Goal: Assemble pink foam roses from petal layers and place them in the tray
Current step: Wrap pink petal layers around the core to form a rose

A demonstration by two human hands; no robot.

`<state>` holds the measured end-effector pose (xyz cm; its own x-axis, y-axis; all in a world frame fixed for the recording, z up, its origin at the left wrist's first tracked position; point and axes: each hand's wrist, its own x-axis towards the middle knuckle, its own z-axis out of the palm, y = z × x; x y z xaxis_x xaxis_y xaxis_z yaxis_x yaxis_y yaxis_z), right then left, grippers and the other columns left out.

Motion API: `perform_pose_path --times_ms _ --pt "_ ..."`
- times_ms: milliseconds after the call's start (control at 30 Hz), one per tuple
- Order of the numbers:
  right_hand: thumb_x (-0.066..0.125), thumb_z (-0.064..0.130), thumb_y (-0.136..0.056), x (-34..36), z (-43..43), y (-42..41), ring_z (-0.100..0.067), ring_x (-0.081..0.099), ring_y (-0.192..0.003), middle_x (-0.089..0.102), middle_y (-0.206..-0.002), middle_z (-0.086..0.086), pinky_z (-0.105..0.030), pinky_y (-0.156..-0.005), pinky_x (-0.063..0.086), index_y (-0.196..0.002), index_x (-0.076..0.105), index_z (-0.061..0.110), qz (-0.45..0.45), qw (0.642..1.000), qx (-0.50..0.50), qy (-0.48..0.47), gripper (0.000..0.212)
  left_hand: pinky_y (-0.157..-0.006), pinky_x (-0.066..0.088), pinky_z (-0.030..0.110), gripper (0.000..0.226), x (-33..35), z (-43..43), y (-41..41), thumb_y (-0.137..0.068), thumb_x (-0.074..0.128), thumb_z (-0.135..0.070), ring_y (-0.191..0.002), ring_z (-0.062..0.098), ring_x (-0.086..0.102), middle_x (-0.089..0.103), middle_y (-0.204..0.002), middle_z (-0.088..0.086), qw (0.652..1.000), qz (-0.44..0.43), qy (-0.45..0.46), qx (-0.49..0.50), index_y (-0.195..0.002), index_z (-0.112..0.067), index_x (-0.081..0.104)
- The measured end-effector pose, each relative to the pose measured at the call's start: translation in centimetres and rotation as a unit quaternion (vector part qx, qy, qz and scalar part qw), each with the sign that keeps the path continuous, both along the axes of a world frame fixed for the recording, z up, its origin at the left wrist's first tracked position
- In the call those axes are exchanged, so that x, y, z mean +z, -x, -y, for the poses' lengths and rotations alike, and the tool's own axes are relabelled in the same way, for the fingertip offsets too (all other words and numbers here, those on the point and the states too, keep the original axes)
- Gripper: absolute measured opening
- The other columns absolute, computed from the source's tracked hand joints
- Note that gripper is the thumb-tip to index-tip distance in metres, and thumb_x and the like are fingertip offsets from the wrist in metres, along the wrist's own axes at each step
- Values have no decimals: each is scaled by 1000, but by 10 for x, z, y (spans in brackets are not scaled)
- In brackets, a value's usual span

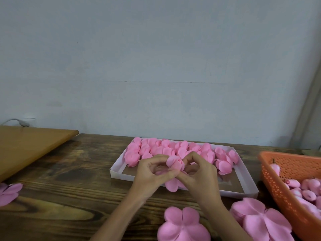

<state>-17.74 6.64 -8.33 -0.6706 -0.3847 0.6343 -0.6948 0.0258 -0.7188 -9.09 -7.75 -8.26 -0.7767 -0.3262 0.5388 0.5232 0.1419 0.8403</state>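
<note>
1. Holding a half-made rose (pixel 175 163) between both hands, the person is, in my judgement, at the step of adding a petal layer (pixel 172 186) to it
2. The left hand (pixel 152 173) has its fingers curled and pinches the rose at its base; the right hand (pixel 199 173) is curled too, and its thumb and forefinger pinch the same rose from the other side
3. The rose is in the air, just above the near rim of the tray (pixel 119 166), and the loose petal layer hangs under it, below the fingers
4. The tray is a flat white box of thin card with low walls; its far half is filled with finished roses (pixel 166 148) in close rows, and the near half shows a brown bottom
5. The next move, I think, asks to push the hanging layer up around the rose, press the petals close, then put the rose in the free part of the tray
6. The foam looks soft, matt and thin; it probably bends easily and may crease if pinched too hard
7. Flat petal layers (pixel 183 226) with rounded lobes lie on the dark wooden surface (pixel 69 171) near the person, and a thicker stack (pixel 260 220) lies to the right
8. An orange plastic basket (pixel 278 171) with small holes stands at the right and holds pink buds (pixel 307 190)
</note>
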Motion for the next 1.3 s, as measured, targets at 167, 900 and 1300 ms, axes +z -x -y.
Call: perform_pose_path --times_ms 167,900,1300 --pt "92 35 -74 -4 3 1 -9 71 -66 69 -72 9 -33 -56 58 -76 60 29 -10 1000 -29 -1 33 -87 61 32 20 -2 -3 3 -83 87 -11 -101 28 76 79 -104 9 999 -10 25 38 -102 -16 83" --pt "90 15 -74 1 3 4 -24 77 -98 80 -103 -7 -33 -84 63 -118 68 20 177 964 171 103 49 -93 61 36 29 -6 9 5 -83 83 -25 -110 19 73 79 -111 3 996 40 -33 70 -111 -19 82" --pt "83 -2 -81 1 3 8 -29 77 -98 80 -102 -9 -30 -81 62 -105 76 11 205 951 206 102 28 -84 62 44 37 -18 16 12 -80 88 -8 -94 30 79 81 -102 10 966 101 -205 119 -114 -18 77"
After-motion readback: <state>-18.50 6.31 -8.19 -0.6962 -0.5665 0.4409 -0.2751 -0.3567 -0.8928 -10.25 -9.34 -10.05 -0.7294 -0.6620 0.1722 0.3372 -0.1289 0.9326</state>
